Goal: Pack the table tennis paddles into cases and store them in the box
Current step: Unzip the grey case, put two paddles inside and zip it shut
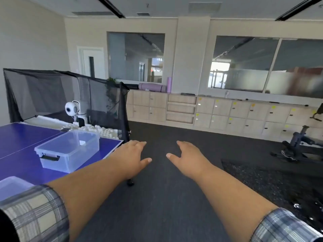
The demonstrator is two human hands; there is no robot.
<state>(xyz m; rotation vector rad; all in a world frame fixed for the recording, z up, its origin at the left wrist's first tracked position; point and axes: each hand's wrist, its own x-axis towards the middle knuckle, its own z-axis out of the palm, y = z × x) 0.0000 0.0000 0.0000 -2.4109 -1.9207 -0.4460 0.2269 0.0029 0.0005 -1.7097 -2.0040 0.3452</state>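
A clear plastic box point(57, 155) with a black latch stands without a lid on the blue table tennis table point(19, 137) at the left. Its lid point(10, 186) seems to lie at the table's near edge, partly cut off. My left hand point(133, 152) is stretched out flat, palm down, just right of the table's corner. Palm down and fingers apart, my right hand point(187, 154) hovers over the dark floor. Both hands hold nothing. No paddles or cases are in view.
A black ball-catch net point(52, 91) with a white ball machine point(74, 110) and several white balls stands at the table's far end. Wooden lockers point(227, 114) line the far wall. A black exercise bench point(300, 144) stands at the right on the dark carpet.
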